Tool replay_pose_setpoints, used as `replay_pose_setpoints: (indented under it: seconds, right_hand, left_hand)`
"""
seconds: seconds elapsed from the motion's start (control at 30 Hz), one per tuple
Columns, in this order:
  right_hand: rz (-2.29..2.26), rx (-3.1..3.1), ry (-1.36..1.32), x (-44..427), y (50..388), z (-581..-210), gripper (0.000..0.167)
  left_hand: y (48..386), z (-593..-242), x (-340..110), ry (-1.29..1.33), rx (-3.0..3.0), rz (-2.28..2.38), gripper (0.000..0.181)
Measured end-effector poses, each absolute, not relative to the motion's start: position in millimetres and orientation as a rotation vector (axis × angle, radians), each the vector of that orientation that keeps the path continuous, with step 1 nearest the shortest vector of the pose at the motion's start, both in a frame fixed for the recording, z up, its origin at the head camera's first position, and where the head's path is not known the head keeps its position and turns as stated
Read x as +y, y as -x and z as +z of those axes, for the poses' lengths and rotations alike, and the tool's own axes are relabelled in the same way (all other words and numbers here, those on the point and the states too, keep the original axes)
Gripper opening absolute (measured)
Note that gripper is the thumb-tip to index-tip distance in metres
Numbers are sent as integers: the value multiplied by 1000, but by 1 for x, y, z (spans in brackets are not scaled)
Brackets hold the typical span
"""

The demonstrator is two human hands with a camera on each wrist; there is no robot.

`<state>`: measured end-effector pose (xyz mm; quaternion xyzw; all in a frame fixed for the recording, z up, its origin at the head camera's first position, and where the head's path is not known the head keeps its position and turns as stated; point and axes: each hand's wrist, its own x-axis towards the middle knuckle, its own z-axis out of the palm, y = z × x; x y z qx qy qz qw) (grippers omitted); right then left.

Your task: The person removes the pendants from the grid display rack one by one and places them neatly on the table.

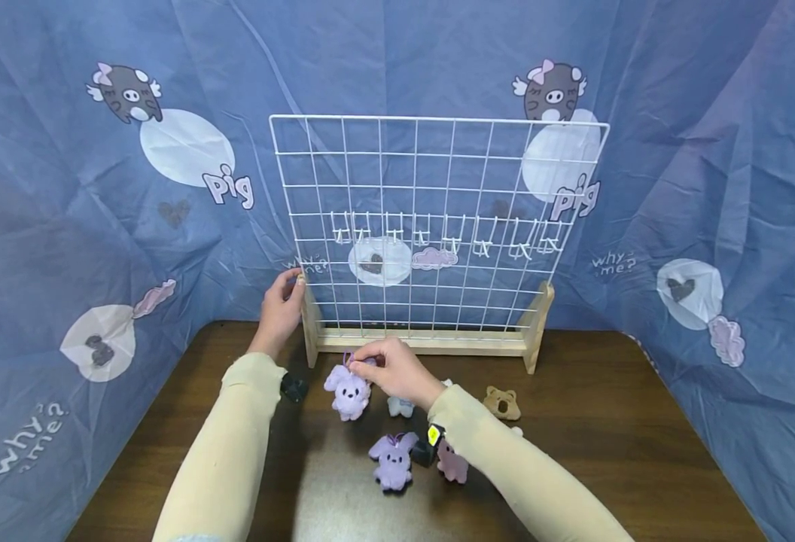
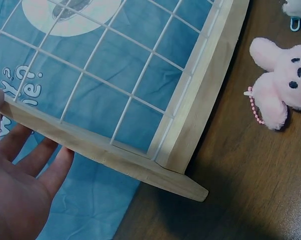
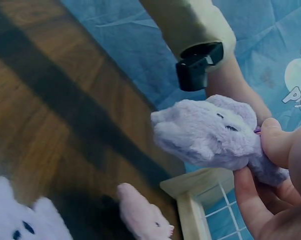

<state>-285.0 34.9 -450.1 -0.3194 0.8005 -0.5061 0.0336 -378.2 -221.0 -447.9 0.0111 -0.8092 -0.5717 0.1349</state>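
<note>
My left hand grips the left wooden upright of a white wire grid rack, thumb on one side and fingers behind it. Just in front of the rack, my right hand pinches a lilac plush rabbit charm near the top of its head, beside its purple loop. In the right wrist view that charm lies sideways between thumb and fingers. A similar lilac plush charm sits nearer on the table. Close to the rack's base, the left wrist view shows a pink plush rabbit with a bead chain.
Several white hooks hang in a row across the grid. Also on the brown table are a tan bear charm, a pale blue-white plush and another pink plush, partly hidden by my right arm. Blue cloth surrounds the table.
</note>
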Motion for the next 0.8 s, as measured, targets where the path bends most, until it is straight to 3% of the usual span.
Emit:
replay_pose_setpoints:
  seconds: [0.8]
  right_hand:
    - [-1228,2537,1147,17,252,-494,8]
  left_hand:
    - [379,-449,-223,-19,-2352,-1662,44]
